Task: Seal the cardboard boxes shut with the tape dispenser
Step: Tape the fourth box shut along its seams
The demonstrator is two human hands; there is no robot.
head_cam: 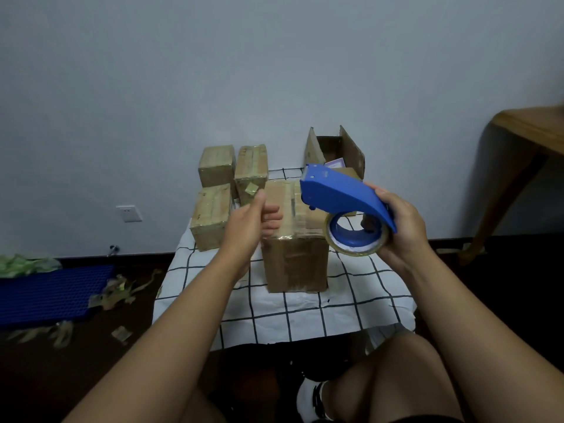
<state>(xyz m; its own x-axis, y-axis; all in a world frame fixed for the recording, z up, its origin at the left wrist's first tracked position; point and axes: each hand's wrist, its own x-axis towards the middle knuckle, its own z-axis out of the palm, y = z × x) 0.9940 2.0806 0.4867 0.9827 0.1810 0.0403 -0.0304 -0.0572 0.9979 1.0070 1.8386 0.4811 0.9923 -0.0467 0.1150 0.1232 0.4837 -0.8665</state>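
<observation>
A blue tape dispenser (338, 193) with a roll of clear tape (355, 239) is gripped by my right hand (399, 224) and held in the air above the middle cardboard box (294, 264). That box stands closed on the checked cloth, with tape across its top. My left hand (250, 221) hovers at the box's upper left edge, thumb up and fingers loosely curled, holding nothing. Three small taped boxes (216, 166) stand at the back left. An open box (335, 151) with raised flaps stands at the back right.
A white cloth with a dark grid (305, 312) covers the low table. Tape scraps (119, 291) and a blue plastic mat (52, 291) lie on the dark floor at left. A wooden table (531, 129) stands at right. My knees are below.
</observation>
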